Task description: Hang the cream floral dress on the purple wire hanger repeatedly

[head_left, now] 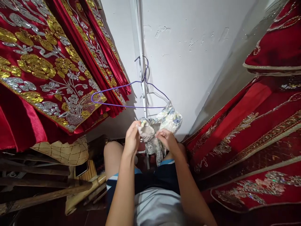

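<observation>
A white garment with a blue and yellow floral print [172, 118] hangs by one side from the right end of a purple hanger [122, 106]. The hanger's hook sits on a metal pole in front of me; its left end is bare. My left hand [133, 135] is closed on the garment's left part, which is bunched up. Close by, my right hand [166, 138] pinches the cloth near the middle with thumb and fingers together. The lower part of the garment dangles between my knees.
Red cloth with gold and silver sequin embroidery [68, 69] hangs at the left. More red embroidered garments [246, 125] hang at the right. A white wall [188, 47] stands behind the metal pole [139, 31]. Wooden bars [47, 194] and a phone [81, 169] are at lower left.
</observation>
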A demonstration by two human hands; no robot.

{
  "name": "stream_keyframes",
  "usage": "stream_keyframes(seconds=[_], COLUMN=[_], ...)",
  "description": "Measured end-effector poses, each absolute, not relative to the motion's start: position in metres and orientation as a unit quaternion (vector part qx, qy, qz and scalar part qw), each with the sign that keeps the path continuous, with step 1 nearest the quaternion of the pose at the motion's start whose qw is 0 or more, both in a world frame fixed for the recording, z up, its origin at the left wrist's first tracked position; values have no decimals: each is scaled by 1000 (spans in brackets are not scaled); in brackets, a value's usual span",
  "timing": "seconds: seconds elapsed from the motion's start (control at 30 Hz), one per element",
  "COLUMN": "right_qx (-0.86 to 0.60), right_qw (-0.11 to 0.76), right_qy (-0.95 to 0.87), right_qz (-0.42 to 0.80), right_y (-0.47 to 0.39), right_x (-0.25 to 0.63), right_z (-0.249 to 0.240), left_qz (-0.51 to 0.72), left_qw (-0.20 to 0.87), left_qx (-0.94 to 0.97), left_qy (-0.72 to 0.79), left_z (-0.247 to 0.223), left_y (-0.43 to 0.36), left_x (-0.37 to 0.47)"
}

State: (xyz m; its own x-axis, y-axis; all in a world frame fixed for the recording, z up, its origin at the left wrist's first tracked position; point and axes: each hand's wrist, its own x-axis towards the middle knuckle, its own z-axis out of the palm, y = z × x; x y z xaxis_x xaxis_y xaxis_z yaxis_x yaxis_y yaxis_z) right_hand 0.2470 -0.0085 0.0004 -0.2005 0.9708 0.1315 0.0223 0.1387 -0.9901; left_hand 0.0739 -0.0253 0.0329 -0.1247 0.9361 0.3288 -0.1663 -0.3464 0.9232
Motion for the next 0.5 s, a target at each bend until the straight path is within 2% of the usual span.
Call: stream_keyframes(seconds=[0.1,0.2,0.3,0.4,0.5], right_qx=[-291,-228,-255,-276,-255], right_qw=[484,402,336,339,437], right_qy=[-598,-568,-559,-627,-715], right_qz=[569,680,714,645,482], right_y=[-16,-21,-18,-4,17], right_x=[238,229,233,248,262], right_z=[12,29,51,75,93], left_qz=[608,544,501,395,257], left_qw=[388,332,352,412,439], left_qx=[600,684,693,711,759], left_qy=[346,356,379,411,405], left_z=[55,70,70,48,19], left_y=[-36,-37,-33,-40,-60], left_x=[89,87,69,49,33])
